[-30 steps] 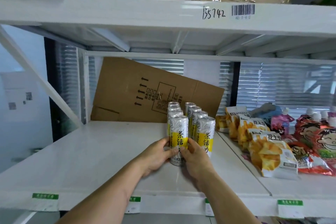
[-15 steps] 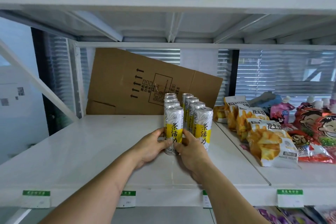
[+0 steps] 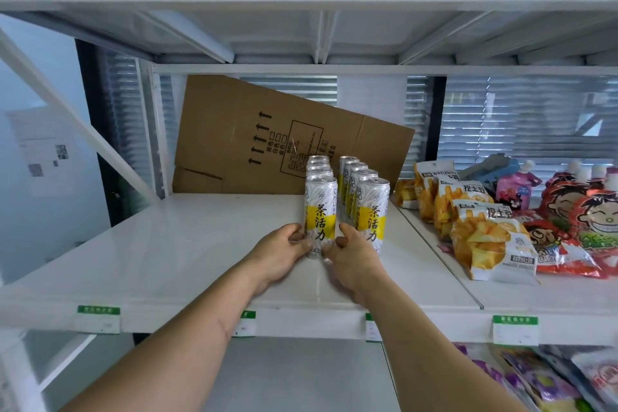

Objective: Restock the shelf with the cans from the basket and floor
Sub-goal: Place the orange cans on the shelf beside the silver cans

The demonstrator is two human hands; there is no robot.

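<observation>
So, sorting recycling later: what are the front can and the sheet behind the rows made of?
Front can: seemingly aluminium, glossy printed wrap, silvery rim. Sheet: brown cardboard, matte, with fold creases and printed arrows. Both hands, left and right, grip the can.

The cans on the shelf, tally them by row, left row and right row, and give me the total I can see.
Left row, front can held by both hands: 4
Right row, front can standing free: 4
Total in view: 8
</observation>
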